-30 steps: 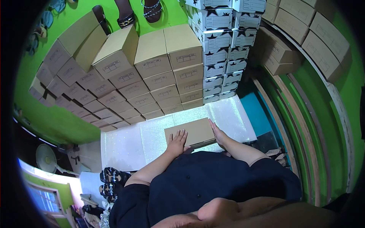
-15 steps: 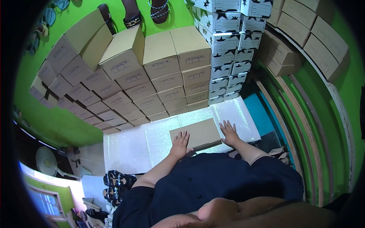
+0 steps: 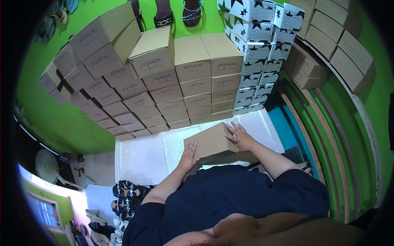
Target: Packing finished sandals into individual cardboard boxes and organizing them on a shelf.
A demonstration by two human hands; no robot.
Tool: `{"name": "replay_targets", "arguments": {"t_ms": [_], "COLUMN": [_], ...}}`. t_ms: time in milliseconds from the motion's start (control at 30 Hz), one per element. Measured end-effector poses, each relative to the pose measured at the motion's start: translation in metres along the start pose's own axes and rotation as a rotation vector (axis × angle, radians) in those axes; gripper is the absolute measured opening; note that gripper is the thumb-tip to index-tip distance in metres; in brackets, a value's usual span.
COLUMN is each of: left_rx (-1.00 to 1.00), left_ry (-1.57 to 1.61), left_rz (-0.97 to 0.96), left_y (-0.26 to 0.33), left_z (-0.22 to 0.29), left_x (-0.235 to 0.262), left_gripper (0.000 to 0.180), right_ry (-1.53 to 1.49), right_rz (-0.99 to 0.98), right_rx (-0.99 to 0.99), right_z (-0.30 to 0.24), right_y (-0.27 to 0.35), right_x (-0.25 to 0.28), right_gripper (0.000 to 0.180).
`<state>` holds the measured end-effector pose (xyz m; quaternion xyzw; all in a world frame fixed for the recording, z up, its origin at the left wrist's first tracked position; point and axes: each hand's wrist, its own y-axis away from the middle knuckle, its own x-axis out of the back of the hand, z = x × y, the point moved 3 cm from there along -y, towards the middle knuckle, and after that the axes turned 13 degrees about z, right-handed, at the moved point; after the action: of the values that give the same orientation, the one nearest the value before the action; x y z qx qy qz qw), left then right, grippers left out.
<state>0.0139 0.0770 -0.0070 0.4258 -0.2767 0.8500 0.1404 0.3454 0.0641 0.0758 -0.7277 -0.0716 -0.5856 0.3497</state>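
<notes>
A plain brown cardboard shoebox is in front of my body, over the pale glittery tabletop, slanting with its right end farther from me. My left hand holds its left end, fingers lying along the edge. My right hand holds the right end, fingers spread over the top corner. The box is held between both hands. Its front side faces me, and it looks tilted; I cannot tell whether its underside touches the table.
Stacked brown shoeboxes line the table's far side, beside a tall stack of white star-patterned boxes. Black jewelled sandals are at my left, near a fan. More boxes sit on a shelf at right.
My right hand has moved from beside the box onto its right end. My left hand has shifted to the left end. The box has turned and tilted, showing more of its front side.
</notes>
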Motion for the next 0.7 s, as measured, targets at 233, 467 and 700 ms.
{"name": "replay_targets", "arguments": {"t_ms": [233,467,700], "left_rx": [0.093,-0.070,-0.122], "left_ry": [0.057,0.115,-0.036], "left_rz": [0.090,0.250,0.427], "left_y": [0.028,0.033,0.049], "left_z": [-0.036,0.006,0.020], "left_x": [0.032,0.091,0.109], "left_gripper": [0.083,0.128,0.131], "right_ry": [-0.211,-0.098,-0.056], "right_rz": [0.021,0.083,0.153], "right_rx": [0.038,0.092,-0.031], "right_z": [-0.071,-0.129,-0.174], "right_y": [-0.045,-0.078,-0.094], "right_x": [0.017,0.008,-0.003], "right_gripper": [0.119,0.116,0.116]}}
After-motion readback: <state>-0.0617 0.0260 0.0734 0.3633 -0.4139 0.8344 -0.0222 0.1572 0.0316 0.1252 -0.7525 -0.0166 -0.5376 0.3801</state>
